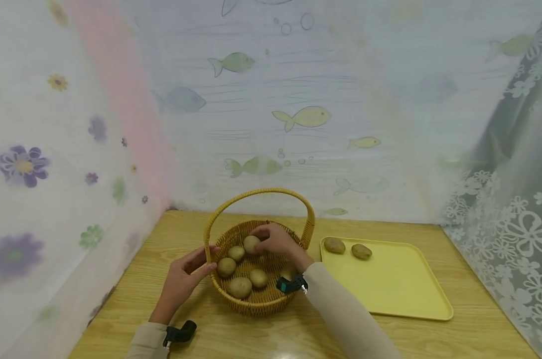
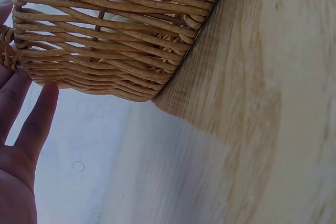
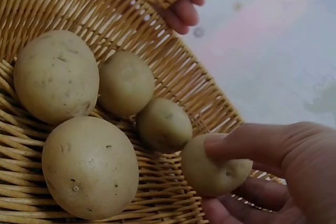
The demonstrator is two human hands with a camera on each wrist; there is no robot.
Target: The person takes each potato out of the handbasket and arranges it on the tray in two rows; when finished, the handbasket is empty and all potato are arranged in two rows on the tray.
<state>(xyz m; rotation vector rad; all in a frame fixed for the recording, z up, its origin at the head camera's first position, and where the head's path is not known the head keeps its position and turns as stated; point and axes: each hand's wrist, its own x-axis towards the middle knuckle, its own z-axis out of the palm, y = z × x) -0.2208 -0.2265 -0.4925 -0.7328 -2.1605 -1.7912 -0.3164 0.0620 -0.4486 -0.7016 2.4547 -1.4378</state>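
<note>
A woven wicker basket (image 1: 257, 310) with a tall arched handle stands on the wooden table, several potatoes lying inside it. My left hand (image 1: 181, 279) grips the basket's left rim at the foot of the handle; the left wrist view has its fingers (image 2: 39, 121) against the outer weave. Reaching in under the handle, my right hand (image 1: 280, 243) holds a potato (image 3: 212, 167) between thumb and fingers near the far inner wall. Beside that one sits a small potato (image 3: 164, 124), and larger ones (image 3: 90, 167) rest on the basket floor. The right wrist partly covers another potato (image 1: 289, 271).
To the right of the basket lies a yellow tray (image 1: 396, 284) with two potatoes (image 1: 335, 245) at its far left corner. The table (image 1: 235, 339) is bounded by a fish-print curtain (image 1: 262, 134) behind and patterned curtains at both sides.
</note>
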